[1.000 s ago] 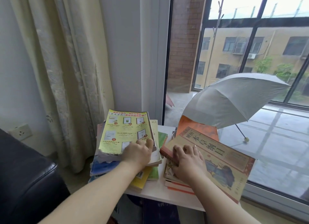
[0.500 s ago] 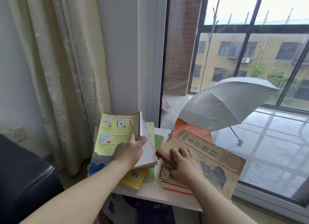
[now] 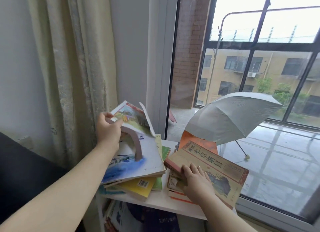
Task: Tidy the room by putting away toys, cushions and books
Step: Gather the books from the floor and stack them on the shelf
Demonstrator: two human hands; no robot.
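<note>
Currently left hand (image 3: 108, 127) pinches a thin book (image 3: 133, 119), sagging, above the table (image 3: 155, 203). Right hand (image 3: 197, 178) flat, pressing tan book (image 3: 218, 164) on the table. Best to support the spine and avoid creasing.

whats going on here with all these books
A person is sorting books on a white table by the window. The left hand pinches a thin book, held tilted above the left stack. The right hand rests on the tan book that tops the right stack. Both stacks are loose and uneven. An open umbrella sits outside the glass.
</note>
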